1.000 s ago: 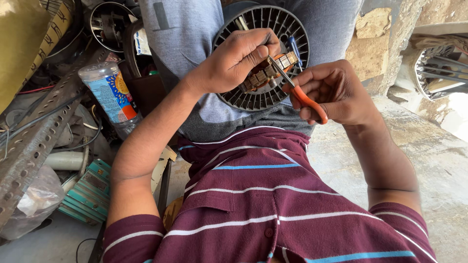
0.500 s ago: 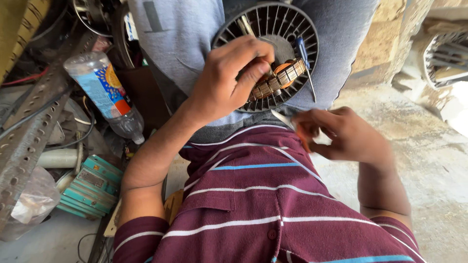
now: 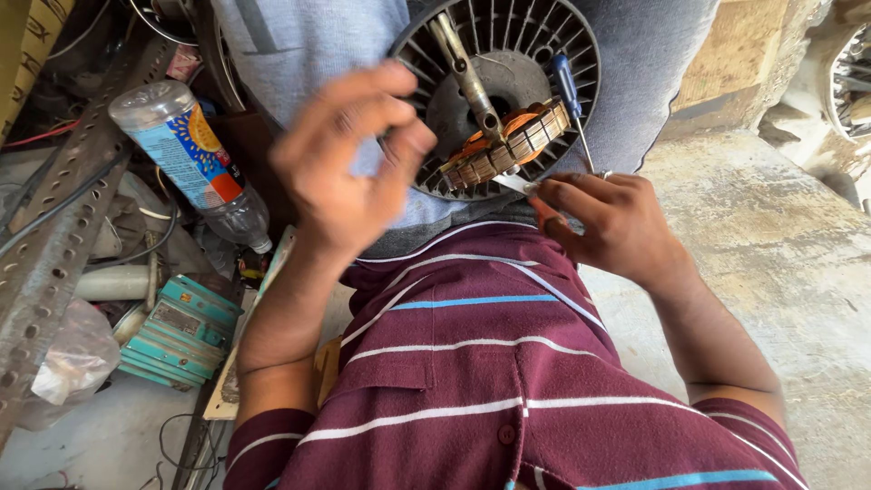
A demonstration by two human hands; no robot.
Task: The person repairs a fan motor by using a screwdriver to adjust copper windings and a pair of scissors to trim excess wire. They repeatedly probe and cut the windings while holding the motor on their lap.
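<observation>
A round black fan motor housing (image 3: 544, 36) with radial fins rests on my lap, a metal shaft (image 3: 464, 73) sticking out of its middle. A wound stator (image 3: 513, 141) with copper coils lies tilted across it. My right hand (image 3: 617, 227) grips orange-handled pliers (image 3: 537, 201), their metal tips touching the stator's lower edge. A blue-handled screwdriver (image 3: 570, 91) lies on the housing beside it. My left hand (image 3: 349, 154) hovers blurred to the left of the housing, fingers loosely curled and holding nothing.
A plastic bottle (image 3: 186, 154) with a blue label lies at the left beside a perforated metal angle bar (image 3: 54, 245). Below sit a teal box (image 3: 181, 331), a white tube and a clear plastic bag (image 3: 68, 363). Concrete floor (image 3: 780, 236) spreads right.
My left hand has let go of the stator and lifted away to the left. My right hand brought the pliers back up to the stator's edge. The view moved closer.
</observation>
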